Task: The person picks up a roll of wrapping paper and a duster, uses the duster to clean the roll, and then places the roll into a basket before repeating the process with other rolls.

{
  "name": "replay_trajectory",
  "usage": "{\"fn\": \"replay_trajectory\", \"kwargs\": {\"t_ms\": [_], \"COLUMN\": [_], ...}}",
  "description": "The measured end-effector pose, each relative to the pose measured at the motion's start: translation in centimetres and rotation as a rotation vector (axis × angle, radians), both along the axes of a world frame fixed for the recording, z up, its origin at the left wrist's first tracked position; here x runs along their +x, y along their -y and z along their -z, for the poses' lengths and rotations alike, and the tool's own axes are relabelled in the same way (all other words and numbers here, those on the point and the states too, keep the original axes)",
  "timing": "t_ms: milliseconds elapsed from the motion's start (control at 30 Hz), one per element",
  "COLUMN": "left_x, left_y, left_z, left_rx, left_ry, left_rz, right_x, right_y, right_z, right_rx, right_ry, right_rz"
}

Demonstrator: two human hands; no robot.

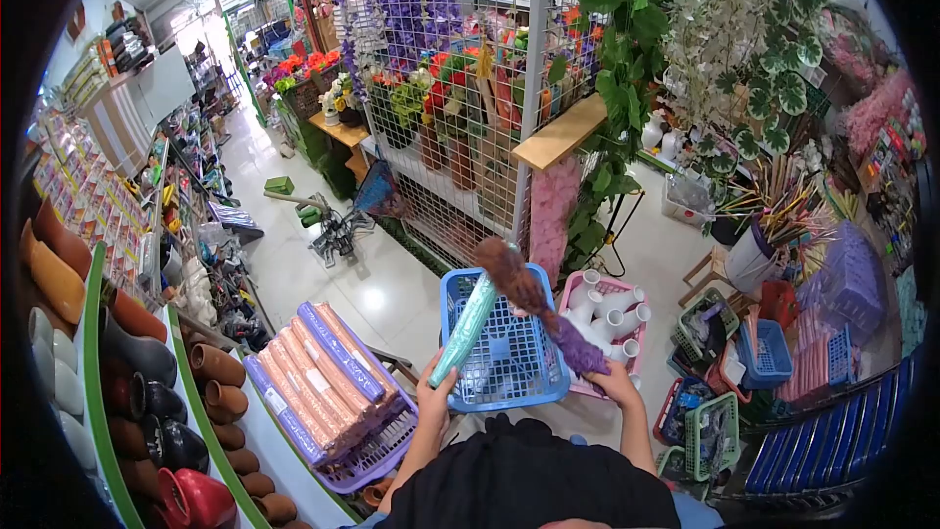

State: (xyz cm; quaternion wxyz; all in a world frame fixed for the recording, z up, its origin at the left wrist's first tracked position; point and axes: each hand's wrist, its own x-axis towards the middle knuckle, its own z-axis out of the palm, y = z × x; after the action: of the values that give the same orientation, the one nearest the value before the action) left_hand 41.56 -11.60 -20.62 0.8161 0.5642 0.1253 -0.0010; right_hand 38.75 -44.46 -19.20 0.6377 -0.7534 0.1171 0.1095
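The fingers of the left hand (pixel 434 395) curl round the lower end of a mint-green roll (pixel 464 328), at 8 o'clock on the blue basket (pixel 509 399); the roll slants toward 11 o'clock over its near-left side. At 4 o'clock, the fingers of the right hand (pixel 622 390) grip the purple end of a long brown-and-purple bundle (pixel 526 295), whose brown tip reaches 12 o'clock; how tightly, I cannot tell. The roll looks light, fairly stiff and slick in its shiny wrap, so a hold nearer mid-length would probably balance it better. The bundle seems soft and limp-surfaced, perhaps easily crushed, and better supported near its middle as well. As for materials, toward 9 o'clock a purple crate (pixel 377 458) bears cylindrical pink and purple rolls (pixel 318 387) stacked in glossy film; the blue basket is open-lattice plastic with rounded corners; toward 3 o'clock a pink basket (pixel 613 283) carries smooth white vases (pixel 587 306), narrow-necked and apparently breakable.
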Motion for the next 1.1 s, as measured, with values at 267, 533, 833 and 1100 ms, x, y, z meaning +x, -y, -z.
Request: {"fn": "replay_trajectory", "kwargs": {"t_ms": [267,533,833,1100], "left_x": [-0.9,-0.6,0.5,0.2], "left_y": [-0.8,-2.5,-3.8,-3.7], "left_z": [2.2,-2.1,-1.0,1.3], "left_rx": [-0.828,-0.609,-0.597,-0.582], "left_ry": [-0.157,0.003,-0.040,-0.128], "left_rz": [0.367,0.600,0.820,0.791], "right_x": [-1.2,1.1,1.4,1.4], "right_y": [-0.3,2.3,3.0,2.7], "right_z": [-3.5,-1.1,-1.8,-3.8], "right_rx": [-0.075,-0.065,-0.096,-0.059], "right_ry": [-0.095,0.156,0.095,-0.276], "right_rz": [-0.430,-0.062,-0.372,-0.625]}}
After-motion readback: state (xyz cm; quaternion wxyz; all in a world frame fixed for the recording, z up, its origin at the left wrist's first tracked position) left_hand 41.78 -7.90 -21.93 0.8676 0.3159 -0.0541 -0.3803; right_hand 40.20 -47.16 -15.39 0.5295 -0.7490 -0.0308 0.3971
